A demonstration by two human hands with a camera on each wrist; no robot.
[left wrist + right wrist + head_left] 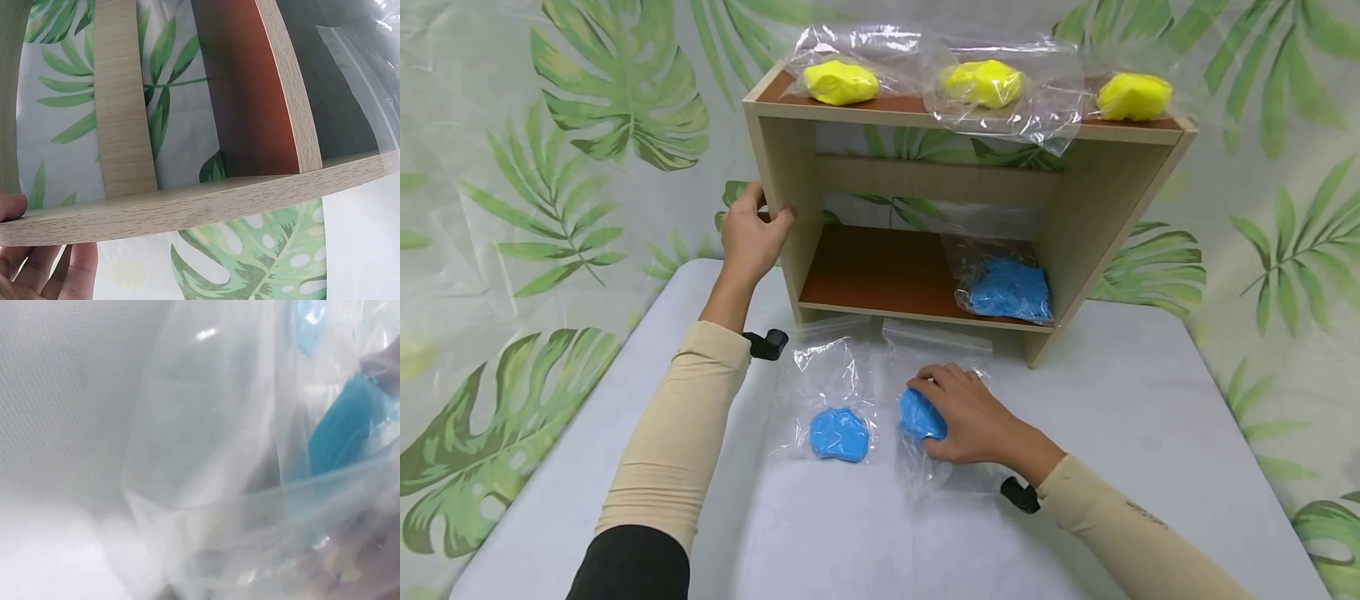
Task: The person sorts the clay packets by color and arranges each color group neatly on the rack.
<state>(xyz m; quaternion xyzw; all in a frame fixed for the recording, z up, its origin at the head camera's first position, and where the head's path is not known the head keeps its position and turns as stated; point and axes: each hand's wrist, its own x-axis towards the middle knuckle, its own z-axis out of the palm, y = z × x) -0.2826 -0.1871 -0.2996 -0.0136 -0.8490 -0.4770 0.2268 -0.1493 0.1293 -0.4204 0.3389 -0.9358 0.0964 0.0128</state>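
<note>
My left hand grips the left side panel of a small wooden shelf; in the left wrist view the thumb lies on one face of the panel and the fingers on the other. On the table, my right hand holds a lump of blue clay inside a clear zip bag, thumb and fingers curled round it. The right wrist view shows the blue clay through loose, blurred plastic. Left of it, a flattened blue clay lump lies in another clear bag.
Bagged yellow lumps sit along the shelf's top board, one bag hanging over its front edge. A bag of blue clay rests on the lower board at the right. The white-covered table stands against a leaf-patterned cloth.
</note>
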